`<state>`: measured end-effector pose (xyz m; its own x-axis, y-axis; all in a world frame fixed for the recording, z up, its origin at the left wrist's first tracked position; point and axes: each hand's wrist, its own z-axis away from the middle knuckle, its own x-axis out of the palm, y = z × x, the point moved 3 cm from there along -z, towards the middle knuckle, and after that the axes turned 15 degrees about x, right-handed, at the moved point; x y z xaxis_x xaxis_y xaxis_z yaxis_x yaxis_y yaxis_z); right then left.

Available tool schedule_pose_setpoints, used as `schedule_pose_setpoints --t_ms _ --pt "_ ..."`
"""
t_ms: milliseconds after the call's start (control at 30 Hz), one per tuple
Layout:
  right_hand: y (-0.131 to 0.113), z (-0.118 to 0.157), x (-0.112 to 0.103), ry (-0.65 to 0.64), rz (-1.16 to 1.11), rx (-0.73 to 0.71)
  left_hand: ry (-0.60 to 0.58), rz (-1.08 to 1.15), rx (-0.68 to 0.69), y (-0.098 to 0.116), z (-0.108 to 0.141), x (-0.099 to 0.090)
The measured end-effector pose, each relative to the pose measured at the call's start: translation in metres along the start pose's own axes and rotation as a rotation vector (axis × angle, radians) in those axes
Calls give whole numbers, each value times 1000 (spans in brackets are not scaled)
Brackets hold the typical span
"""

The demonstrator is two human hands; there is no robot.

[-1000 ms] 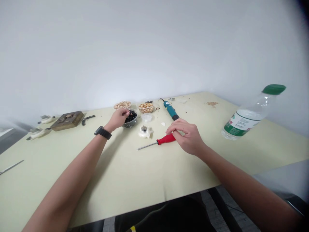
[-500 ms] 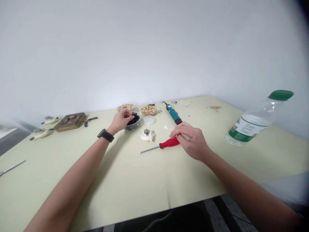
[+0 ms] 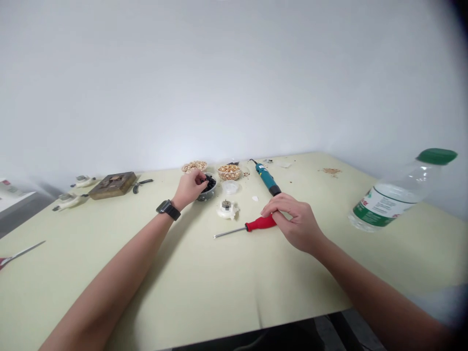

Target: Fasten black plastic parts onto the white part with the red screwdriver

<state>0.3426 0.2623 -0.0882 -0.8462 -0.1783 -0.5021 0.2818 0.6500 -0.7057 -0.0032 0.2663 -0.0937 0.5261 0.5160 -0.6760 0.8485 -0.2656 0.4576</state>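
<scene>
**Picking through a clear bowl point(image 3: 204, 197) of dark pieces point(image 3: 210, 184), with a red-handled screwdriver point(image 3: 260, 224) under the other hand**

The left hand point(image 3: 189, 189) is held at the near rim of the bowl, its fingers bunched and dipped toward the dark pieces. Whether a piece is pinched cannot be told, since the fingertips are hidden behind the hand. The right hand point(image 3: 297, 223) is curled, with its fingers laid over the end of the screwdriver's handle, and is kept well apart from the bowl. Whether the handle is gripped or only touched cannot be told.

Such picking is best done with the fingertips alone, kept low over the bowl, so that a dropped piece falls back in and the bowl is not tipped.

The bowl is placed on the counter point(image 3: 234, 287), just ahead of the left hand. A small clear cup point(image 3: 230, 187) and a white plastic part point(image 3: 226, 210) with a metal hub are set just beside it. Two bowls of tan nuts point(image 3: 229, 171) are placed behind it, and a teal power screwdriver point(image 3: 266, 178) is laid just beyond the right hand.
</scene>
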Motion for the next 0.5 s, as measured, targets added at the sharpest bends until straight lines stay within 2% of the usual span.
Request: schedule_pose_setpoints --t_ms 233,333,400,433,500 --pt "-1 0 -1 -6 -8 -18 -54 -79 20 4 -4 -9" --pt "-2 0 -2 -1 1 -17 37 -188 33 -2 -7 -29" --pt "-1 0 -2 6 -1 -17 116 -280 -52 -13 -7 -46" --pt "-1 0 -2 9 -1 -17 98 -291 -141 -20 -6 -52" --pt "0 0 -2 13 4 -17 -78 -199 -341 -37 -1 -55"
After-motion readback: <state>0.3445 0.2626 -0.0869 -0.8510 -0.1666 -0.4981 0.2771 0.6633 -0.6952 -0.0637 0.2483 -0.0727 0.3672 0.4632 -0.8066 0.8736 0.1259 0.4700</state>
